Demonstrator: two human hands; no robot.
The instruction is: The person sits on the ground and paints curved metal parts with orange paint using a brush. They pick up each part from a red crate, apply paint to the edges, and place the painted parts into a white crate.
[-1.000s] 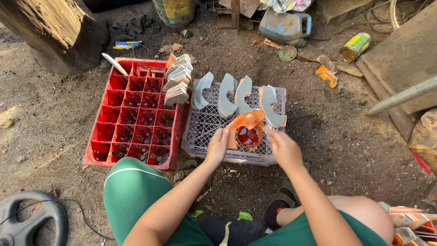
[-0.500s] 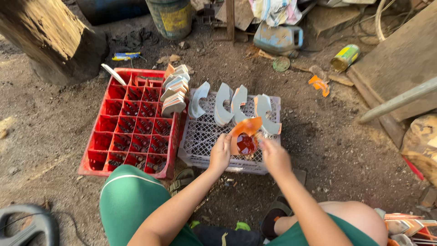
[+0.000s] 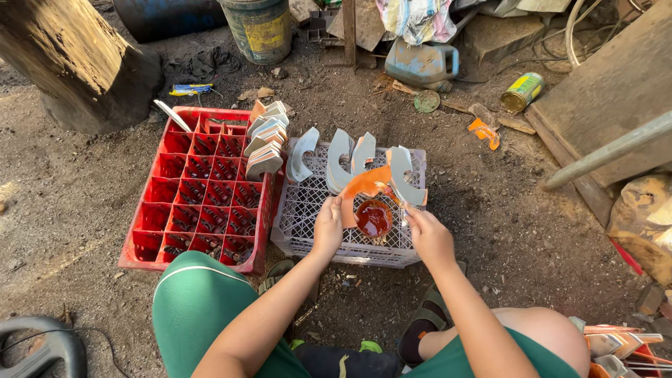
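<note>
Sitting just left of the hands, a red bottle crate (image 3: 199, 199) holds stacked curved pieces. Under them lies a white mesh crate (image 3: 308, 217). The left hand (image 3: 327, 227) pinches an orange-coated curved piece (image 3: 360, 187); the right hand (image 3: 428, 234) closes on a thin brush (image 3: 400, 206) above a paint cup (image 3: 374, 218).

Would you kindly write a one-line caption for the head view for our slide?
Left hand and right hand hold an orange curved piece over a red-filled pot on a white crate.
</note>
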